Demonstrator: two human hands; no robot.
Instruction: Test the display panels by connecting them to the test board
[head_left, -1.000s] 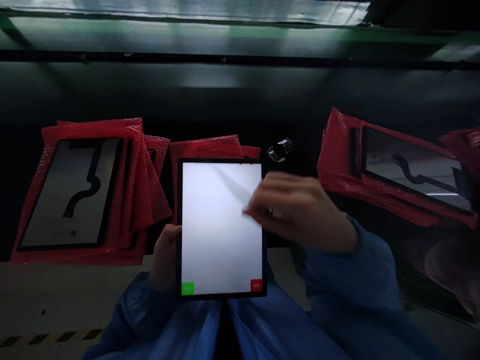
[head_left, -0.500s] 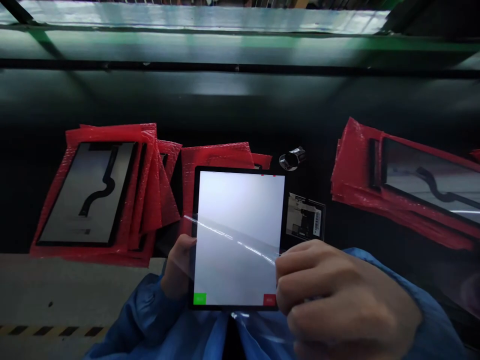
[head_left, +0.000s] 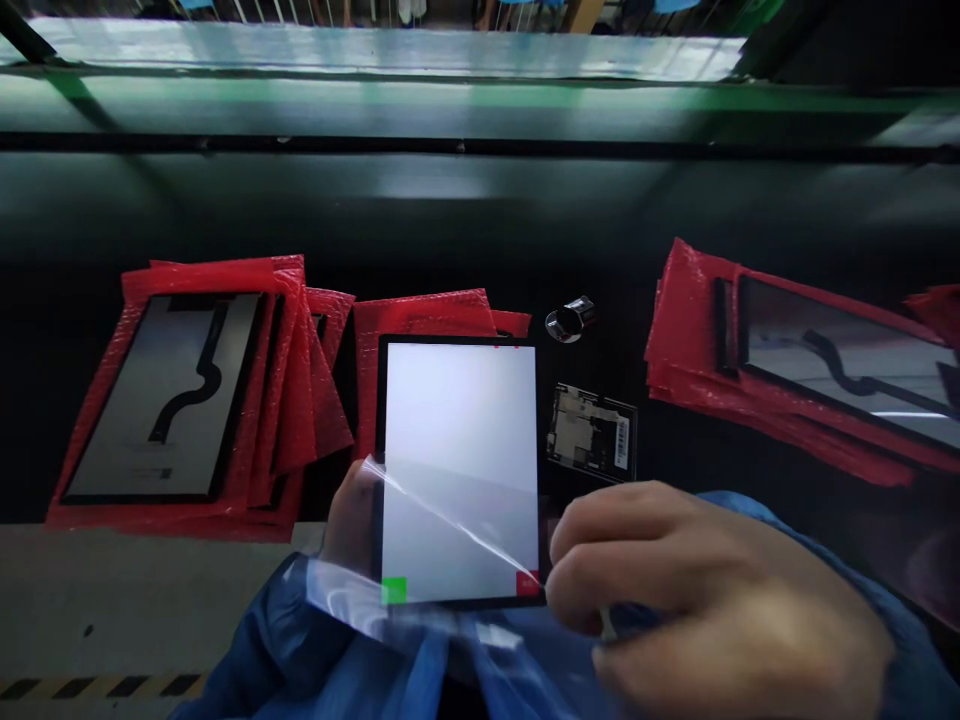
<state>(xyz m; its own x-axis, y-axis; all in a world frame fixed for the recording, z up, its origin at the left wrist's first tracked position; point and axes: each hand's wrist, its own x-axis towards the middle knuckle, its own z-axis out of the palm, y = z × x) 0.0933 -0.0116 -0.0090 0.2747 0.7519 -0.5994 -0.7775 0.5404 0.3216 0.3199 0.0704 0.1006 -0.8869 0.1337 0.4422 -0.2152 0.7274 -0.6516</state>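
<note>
A lit display panel [head_left: 461, 450] with a black frame stands in front of me, its screen white with a green and a red square at the bottom corners. My left hand [head_left: 351, 515] grips its left edge, the fingers mostly behind it. A clear protective film [head_left: 442, 535] slants across the lower part of the panel and hangs loose over my lap. Closed fingers of my right hand [head_left: 697, 590] pinch this film at the panel's lower right. Just right of the panel lies a small circuit board [head_left: 592, 432] with a barcode label.
On the left lie stacked display panels [head_left: 169, 395] on red bubble bags [head_left: 289, 400]. More red bags [head_left: 431, 312] are behind the lit panel. At right is another stack of panels [head_left: 847, 350] on red bags. A shiny metal piece [head_left: 571, 318] sits on the dark table.
The film has swung lower, and its loose end now trails below the panel over my left sleeve. My right hand has opened slightly at the thumb. The view has shifted a little.
</note>
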